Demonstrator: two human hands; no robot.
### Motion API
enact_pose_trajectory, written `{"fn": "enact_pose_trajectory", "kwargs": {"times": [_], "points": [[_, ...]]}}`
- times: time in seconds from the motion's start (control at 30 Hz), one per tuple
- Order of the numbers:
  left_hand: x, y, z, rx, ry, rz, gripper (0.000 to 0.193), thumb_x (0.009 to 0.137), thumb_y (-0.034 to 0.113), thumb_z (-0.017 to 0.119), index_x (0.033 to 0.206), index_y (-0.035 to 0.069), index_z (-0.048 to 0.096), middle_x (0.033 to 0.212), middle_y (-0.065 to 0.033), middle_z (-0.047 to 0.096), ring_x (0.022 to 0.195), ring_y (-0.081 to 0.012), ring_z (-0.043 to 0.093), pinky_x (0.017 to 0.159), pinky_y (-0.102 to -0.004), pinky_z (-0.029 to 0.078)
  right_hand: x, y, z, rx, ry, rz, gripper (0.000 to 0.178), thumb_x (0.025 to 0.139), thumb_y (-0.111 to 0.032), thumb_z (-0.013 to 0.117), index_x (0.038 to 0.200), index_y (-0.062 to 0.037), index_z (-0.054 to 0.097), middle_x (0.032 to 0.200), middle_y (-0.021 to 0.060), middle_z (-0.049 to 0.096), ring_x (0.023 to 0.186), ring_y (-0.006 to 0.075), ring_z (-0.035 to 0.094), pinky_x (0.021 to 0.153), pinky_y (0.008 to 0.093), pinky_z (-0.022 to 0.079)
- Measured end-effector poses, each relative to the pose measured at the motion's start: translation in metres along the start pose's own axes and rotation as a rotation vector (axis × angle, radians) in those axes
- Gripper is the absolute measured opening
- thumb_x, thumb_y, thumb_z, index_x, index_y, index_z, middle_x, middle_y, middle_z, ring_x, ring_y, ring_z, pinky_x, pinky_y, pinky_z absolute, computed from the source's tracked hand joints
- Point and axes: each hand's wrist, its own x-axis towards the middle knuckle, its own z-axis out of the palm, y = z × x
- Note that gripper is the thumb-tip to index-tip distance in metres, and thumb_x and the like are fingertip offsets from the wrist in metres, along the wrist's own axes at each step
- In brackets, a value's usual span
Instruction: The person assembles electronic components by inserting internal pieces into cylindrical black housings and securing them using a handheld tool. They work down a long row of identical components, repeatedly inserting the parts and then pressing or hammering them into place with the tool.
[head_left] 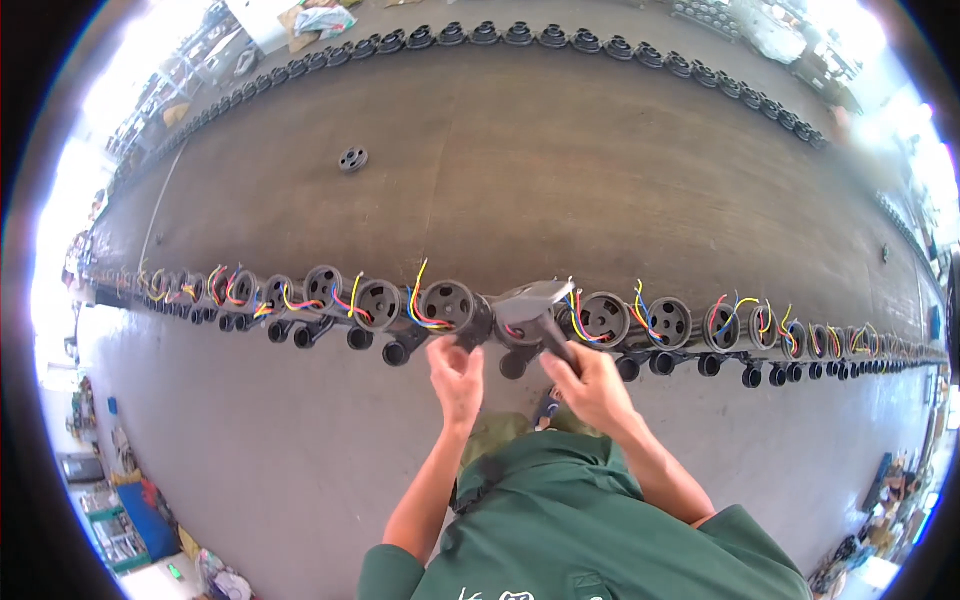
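Observation:
A long row of black round plug housings with coloured wires lies along the near edge of a wide dark workbench. My left hand grips the stem of one housing just below the bench edge. My right hand is closed around the dark handle of a grey tool whose head rests on the housing beside it. Red, blue and yellow wires stick out next to the tool head.
A second row of black housings lines the far edge of the bench. One loose black disc lies on the bench's far left part. Grey floor lies below, with blue crates at lower left.

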Motion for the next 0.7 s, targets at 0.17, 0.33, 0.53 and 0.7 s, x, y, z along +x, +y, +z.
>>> {"fn": "enact_pose_trajectory", "kwargs": {"times": [0.17, 0.33, 0.53, 0.7], "points": [[-0.008, 0.104, 0.023, -0.095, -0.428, -0.145, 0.049, 0.089, 0.007, 0.07, 0.134, -0.002, 0.051, 0.068, -0.0011, 0.061, 0.051, -0.0072, 0.05, 0.045, -0.025, 0.04, -0.013, -0.008, -0.034, 0.088, 0.013, 0.051, 0.039, 0.101, -0.035, 0.066, 0.098, 0.0031, 0.066, 0.071, -0.0009, 0.059, 0.067, 0.0068, 0.051, 0.06, 0.0281, 0.043], [-0.004, 0.092, 0.024, 0.143, -0.773, 0.019, 0.035, 0.086, 0.008, 0.071, 0.118, 0.002, 0.058, 0.062, 0.0021, 0.055, 0.053, -0.0074, 0.051, 0.051, -0.0282, 0.04, -0.022, -0.019, -0.043, 0.198, 0.068, 0.013, 0.031, 0.101, -0.03, 0.067, 0.092, -0.0007, 0.063, 0.068, -0.0066, 0.051, 0.062, 0.0049, 0.043, 0.054, 0.0269, 0.035], [-0.024, 0.041, 0.015, 0.512, -0.592, 0.659, 0.024, 0.085, 0.013, 0.071, 0.099, 0.007, 0.053, 0.079, -0.0144, 0.067, 0.07, -0.0393, 0.067, 0.061, -0.0494, 0.052, -0.005, -0.003, -0.011, -0.156, 0.204, -0.087, 0.032, 0.099, -0.031, 0.067, 0.093, 0.0007, 0.065, 0.064, 0.0079, 0.062, 0.058, 0.0142, 0.056, 0.057, 0.0336, 0.044], [-0.01, 0.011, 0.022, 0.454, -0.558, 0.874, 0.022, 0.081, 0.009, 0.071, 0.091, 0.006, 0.051, 0.086, -0.0156, 0.062, 0.082, -0.0376, 0.063, 0.074, -0.0487, 0.051, 0.025, 0.051, 0.014, -0.361, 0.115, 0.049, 0.046, 0.098, -0.044, 0.064, 0.091, 0.0017, 0.067, 0.073, 0.0187, 0.068, 0.07, 0.0324, 0.069, 0.068, 0.0439, 0.051]]}}
